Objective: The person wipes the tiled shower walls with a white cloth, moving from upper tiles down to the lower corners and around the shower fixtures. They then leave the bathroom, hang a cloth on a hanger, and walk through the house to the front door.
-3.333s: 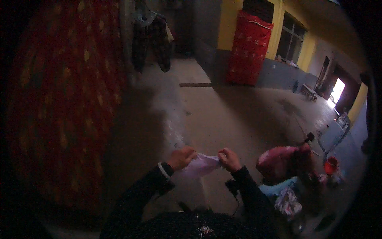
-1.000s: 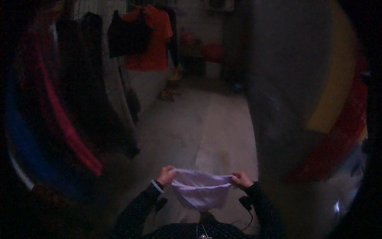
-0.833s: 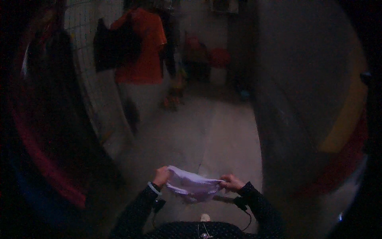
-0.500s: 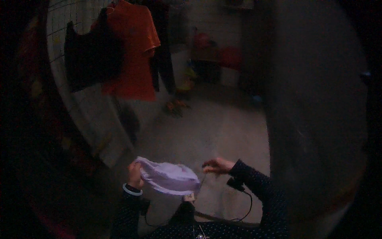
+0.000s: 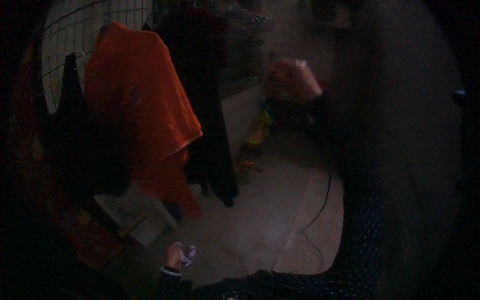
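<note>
Dimly lit, the concrete floor (image 5: 260,220) fills the middle of the frame, a pale grey stretch running from the lower centre up toward the far clutter. Across the upper left hangs an orange garment (image 5: 145,120), draped in front of a wire mesh panel (image 5: 85,30) and flanked by a black garment (image 5: 210,125) to its right and another dark garment (image 5: 75,135) to its left. The right sleeve (image 5: 360,220), dark with small pale dots, rises from the lower edge steeply up the right of centre; its hand is lost in the gloom above, so I cannot tell whether it is open or closed. In the upper middle sits a pink bundle (image 5: 292,80) with a yellow item (image 5: 257,135) below it near the floor. A thin black cable (image 5: 320,210) trails over the floor just left of the raised sleeve. Open floor lies between the hanging clothes and that sleeve. At the lower left, the left hand (image 5: 173,256) is held low, fingers curled closed on a small crumpled pale lilac cloth (image 5: 187,253), which bunches at the right of the fist. A light wristband (image 5: 170,271) circles the wrist just below.
</note>
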### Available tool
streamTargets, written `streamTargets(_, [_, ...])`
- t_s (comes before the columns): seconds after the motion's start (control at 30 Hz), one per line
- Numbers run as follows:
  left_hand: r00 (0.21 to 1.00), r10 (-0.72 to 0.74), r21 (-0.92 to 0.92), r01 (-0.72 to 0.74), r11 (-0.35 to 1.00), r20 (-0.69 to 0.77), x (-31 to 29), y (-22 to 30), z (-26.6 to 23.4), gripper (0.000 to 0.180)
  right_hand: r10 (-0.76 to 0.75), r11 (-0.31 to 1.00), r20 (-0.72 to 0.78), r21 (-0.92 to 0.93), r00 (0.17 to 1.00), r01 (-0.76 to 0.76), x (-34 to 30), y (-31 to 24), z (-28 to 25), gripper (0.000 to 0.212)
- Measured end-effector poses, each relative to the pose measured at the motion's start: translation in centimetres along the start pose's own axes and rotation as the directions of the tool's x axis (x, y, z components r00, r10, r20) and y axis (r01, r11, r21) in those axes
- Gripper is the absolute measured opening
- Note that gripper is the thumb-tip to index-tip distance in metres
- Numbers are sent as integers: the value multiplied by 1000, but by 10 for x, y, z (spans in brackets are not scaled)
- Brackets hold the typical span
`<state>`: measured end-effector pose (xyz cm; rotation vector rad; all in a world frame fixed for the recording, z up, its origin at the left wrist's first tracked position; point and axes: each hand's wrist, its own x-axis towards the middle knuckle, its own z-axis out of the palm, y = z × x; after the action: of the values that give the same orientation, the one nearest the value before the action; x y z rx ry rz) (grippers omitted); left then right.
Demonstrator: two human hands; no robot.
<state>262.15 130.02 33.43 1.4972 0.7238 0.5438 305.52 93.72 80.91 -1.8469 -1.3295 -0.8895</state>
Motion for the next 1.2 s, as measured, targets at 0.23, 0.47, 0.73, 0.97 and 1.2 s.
streamTargets(0.23, [982, -4, 12, 6, 1000, -188, -143, 105, 29, 25, -261, 749, -345, -661, 901, -36, 162, -27, -173, 26])
streamTargets(0.47, [920, 64, 6, -68, 998, -385, -336, 74, 9, 28, -284, 689, -291, -724, 914, -16, 116, -156, -234, 26])
streamTargets(0.73, [814, -49, -73, 8, 997, -579, -556, -35, -167, 31, -376, 706, -243, -700, 894, 107, 50, -407, -171, 25])
streamTargets(0.97, [721, -254, -210, 153, 966, -645, -710, -92, -225, 35, -436, 711, -225, -680, 871, 180, -5, -515, -169, 25])
streamTargets(1.2, [664, -432, -278, 331, 902, -610, -721, -147, -126, 38, 94, 978, -403, -135, 910, -160, -188, -384, -101, 14])
